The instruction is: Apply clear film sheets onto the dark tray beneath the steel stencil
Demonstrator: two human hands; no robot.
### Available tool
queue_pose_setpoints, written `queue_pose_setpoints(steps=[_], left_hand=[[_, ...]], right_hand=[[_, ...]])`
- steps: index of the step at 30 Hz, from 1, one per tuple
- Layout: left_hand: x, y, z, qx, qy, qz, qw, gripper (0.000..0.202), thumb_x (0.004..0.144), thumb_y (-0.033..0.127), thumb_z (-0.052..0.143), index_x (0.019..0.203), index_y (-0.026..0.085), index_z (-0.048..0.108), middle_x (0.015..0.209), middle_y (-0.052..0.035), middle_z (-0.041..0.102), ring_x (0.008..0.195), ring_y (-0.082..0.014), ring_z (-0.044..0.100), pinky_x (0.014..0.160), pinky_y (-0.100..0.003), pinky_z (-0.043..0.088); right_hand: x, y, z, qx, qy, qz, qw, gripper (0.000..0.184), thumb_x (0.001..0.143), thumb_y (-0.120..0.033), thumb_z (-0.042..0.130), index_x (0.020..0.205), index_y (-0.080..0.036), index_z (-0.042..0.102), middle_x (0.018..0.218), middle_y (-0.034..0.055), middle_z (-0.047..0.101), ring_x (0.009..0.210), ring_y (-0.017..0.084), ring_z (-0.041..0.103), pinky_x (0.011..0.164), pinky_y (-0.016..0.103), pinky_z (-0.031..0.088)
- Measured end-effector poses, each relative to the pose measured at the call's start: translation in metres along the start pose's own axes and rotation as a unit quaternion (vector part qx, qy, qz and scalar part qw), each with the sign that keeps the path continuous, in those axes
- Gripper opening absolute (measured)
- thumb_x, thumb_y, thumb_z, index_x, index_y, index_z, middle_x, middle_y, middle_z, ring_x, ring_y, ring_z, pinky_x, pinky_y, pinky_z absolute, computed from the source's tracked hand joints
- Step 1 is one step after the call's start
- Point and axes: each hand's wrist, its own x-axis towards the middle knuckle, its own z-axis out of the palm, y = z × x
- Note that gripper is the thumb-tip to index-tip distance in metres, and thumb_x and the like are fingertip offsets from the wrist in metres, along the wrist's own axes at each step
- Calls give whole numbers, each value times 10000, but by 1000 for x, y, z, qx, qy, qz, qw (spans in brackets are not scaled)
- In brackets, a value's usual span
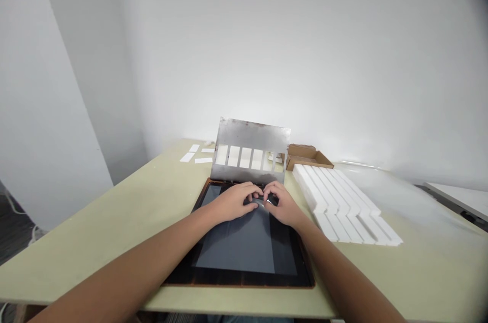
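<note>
White wall [267,48] rose behind a pale green surface [95,231]. On it lay a dark panel [236,278] in a black frame, with a metal plate [249,135] cut with a row of slots tilted up at its far edge. Together at the panel's far end, the left hand [232,202] and right hand [281,205] closed over a small shiny thing [263,202], mostly hidden by the fingers. White foam bars [339,206] lay in rows to the right, beside a cardboard tray [305,156], and white strips [186,157] lay left of the plate
</note>
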Motion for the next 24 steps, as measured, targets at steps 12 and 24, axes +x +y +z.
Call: queue_pose_setpoints(steps=[12, 24], left_hand=[[0, -5, 4, 13, 7, 5, 1000, 282, 868, 171, 641, 1133, 262, 666, 1012, -26, 667, 906, -195, 646, 849, -314, 494], [1, -4, 2, -9, 6, 7, 1000, 252, 899, 152, 566, 1121, 247, 636, 926, -13, 691, 880, -184, 649, 802, -289, 485]], right_hand=[[1, 1, 0, 39, -12, 17, 999, 124, 755, -117, 676, 775, -227, 623, 1027, 34, 598, 1000, 215, 572, 988, 405, 408], [-1, -8, -5, -43, -14, -11, 999, 246, 773, -226, 733, 979, -270, 605, 1014, 20, 638, 1062, 256, 523, 983, 435, 379]])
